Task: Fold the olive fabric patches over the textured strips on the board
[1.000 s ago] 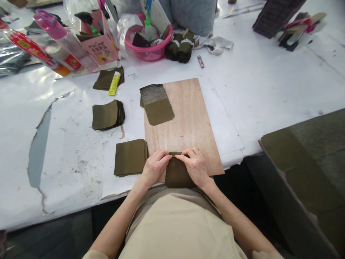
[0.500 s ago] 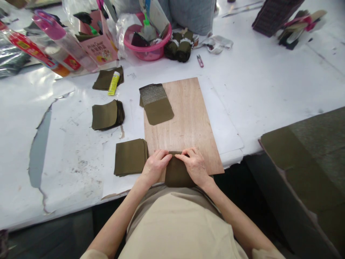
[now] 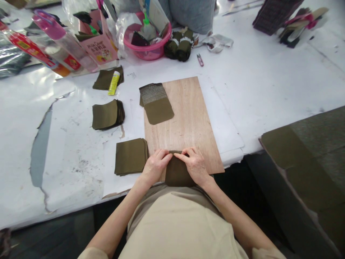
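Observation:
An olive-brown fabric piece (image 3: 178, 173) lies at the near edge of the wooden board (image 3: 188, 122), close to my body. My left hand (image 3: 155, 164) pinches its top edge from the left. From the right, my right hand (image 3: 196, 163) pinches the same edge, its fingertips a little apart from the left ones. The edge between the fingers looks folded over. Farther up on the board rests another olive piece (image 3: 159, 111) with a grey, rough-looking upper band. Beside my left hand sits a neat stack of olive squares (image 3: 130, 156).
Two more olive stacks (image 3: 104, 115) (image 3: 101, 80) stand at the left, the far one with a yellow tube (image 3: 114, 82) on it. Pink thread snips (image 3: 199, 59), a pink basket (image 3: 147, 54) and several bottles are at the back. The table's front edge runs by my waist.
Both hands stay on the top edge of the fabric piece. The right fingertips have shifted slightly left along it, and the view has moved a little.

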Demonstrator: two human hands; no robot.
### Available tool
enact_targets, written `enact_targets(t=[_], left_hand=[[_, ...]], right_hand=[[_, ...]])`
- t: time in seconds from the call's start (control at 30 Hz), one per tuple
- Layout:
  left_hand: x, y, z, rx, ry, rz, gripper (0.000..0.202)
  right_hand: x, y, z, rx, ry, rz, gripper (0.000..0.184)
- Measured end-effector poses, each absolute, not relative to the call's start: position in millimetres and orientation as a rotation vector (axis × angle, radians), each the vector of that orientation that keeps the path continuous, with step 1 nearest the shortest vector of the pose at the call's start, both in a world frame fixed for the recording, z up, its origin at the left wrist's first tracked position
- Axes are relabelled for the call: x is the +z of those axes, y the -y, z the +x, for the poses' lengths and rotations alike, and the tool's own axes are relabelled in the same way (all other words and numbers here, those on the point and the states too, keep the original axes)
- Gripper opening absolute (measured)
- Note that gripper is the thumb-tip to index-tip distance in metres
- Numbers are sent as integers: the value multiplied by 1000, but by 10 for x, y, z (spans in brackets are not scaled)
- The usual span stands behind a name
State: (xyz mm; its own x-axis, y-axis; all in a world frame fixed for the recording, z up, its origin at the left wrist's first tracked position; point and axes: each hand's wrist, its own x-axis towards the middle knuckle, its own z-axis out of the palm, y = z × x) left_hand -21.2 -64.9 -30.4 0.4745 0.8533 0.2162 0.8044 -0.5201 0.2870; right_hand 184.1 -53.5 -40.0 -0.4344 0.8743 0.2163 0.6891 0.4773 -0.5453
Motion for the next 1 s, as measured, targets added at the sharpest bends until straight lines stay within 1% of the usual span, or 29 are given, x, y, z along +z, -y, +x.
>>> enact_targets(t=[0.17, 0.47, 0.67, 0.83, 0.9, 1.0], left_hand=[[-297, 657, -210, 452, -1450, 2614, 19], [-299, 690, -205, 402, -1463, 2685, 21], [-316, 776, -250, 455, -1547, 2613, 22], [-262, 811, -175, 650, -1703, 2405, 17], [-255, 828, -118, 677, -1697, 2396, 20], [-284, 870, -55, 605, -1640, 2487, 28]], right_hand=[[-354, 532, 1835, 500, 2307, -1294, 28], [-348, 536, 1829, 477, 2321, -1311, 29], [-358, 538, 1819, 475, 2317, -1326, 27], [-377, 539, 1816, 461, 2320, -1315, 29], [-371, 538, 1813, 463, 2320, -1313, 29], [-351, 529, 1813, 467, 2315, -1319, 27]])
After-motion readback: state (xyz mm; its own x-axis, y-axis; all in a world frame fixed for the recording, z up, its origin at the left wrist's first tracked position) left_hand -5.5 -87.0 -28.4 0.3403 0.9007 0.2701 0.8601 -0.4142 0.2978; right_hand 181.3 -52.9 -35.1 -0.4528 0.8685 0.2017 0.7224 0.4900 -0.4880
